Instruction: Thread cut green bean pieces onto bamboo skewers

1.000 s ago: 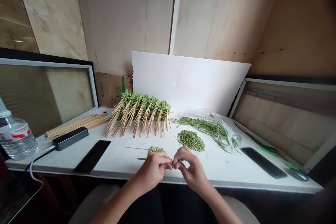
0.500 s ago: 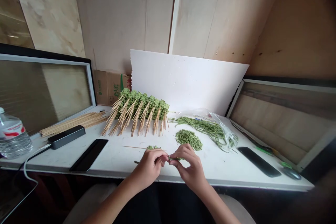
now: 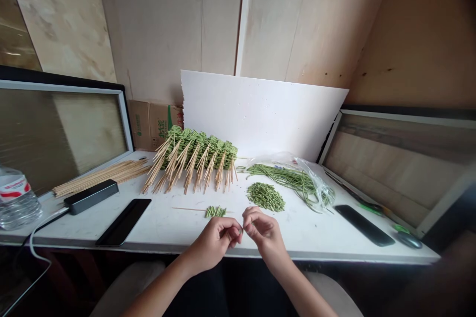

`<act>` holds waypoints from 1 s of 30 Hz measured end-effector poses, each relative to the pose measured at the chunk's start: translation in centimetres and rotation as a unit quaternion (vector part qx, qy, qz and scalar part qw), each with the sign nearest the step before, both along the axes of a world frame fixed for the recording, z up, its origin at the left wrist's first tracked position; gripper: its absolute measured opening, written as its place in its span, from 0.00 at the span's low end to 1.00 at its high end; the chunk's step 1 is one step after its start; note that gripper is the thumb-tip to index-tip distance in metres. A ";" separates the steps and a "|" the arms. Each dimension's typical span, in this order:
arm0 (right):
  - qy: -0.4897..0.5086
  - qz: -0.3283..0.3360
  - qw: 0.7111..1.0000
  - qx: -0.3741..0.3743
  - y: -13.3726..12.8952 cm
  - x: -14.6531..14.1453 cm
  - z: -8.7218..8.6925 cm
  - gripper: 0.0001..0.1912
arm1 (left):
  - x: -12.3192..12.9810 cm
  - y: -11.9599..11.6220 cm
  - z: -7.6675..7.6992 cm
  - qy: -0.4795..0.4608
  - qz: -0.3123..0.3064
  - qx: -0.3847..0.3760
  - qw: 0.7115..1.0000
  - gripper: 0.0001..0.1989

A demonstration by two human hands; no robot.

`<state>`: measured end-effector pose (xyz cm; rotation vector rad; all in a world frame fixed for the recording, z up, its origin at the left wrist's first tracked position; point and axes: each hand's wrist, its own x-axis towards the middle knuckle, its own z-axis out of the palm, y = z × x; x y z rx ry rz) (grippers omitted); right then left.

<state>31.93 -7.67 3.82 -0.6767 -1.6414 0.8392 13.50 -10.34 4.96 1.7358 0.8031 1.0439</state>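
Observation:
My left hand (image 3: 217,241) and my right hand (image 3: 265,232) meet at their fingertips above the front edge of the white table. Both are closed in a pinch. A hint of green shows between the fingertips, too small and covered to make out. Just behind my left hand lies a bamboo skewer (image 3: 188,209) with a row of short green bean pieces (image 3: 215,212) threaded side by side on it. Behind my right hand is a pile of loose cut bean pieces (image 3: 266,196).
Stacked bean skewers (image 3: 203,151) stand at the back, handles forward. Bare skewers (image 3: 102,177) lie left, near a black box (image 3: 91,197), a phone (image 3: 124,222) and a water bottle (image 3: 18,198). Long green beans (image 3: 286,177) in a plastic bag and a dark phone (image 3: 363,225) lie right.
The green bean piece seen in my right fingers is now hardly visible. My left hand has dropped slightly, uncovering more of the threaded pieces. The view has shifted a little.

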 end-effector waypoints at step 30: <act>-0.218 -0.043 0.973 -0.070 1.7 1.1 -0.8 0.22 | -1.4 2.9 -2.3 -0.048 0.064 -0.061 0.995 0.27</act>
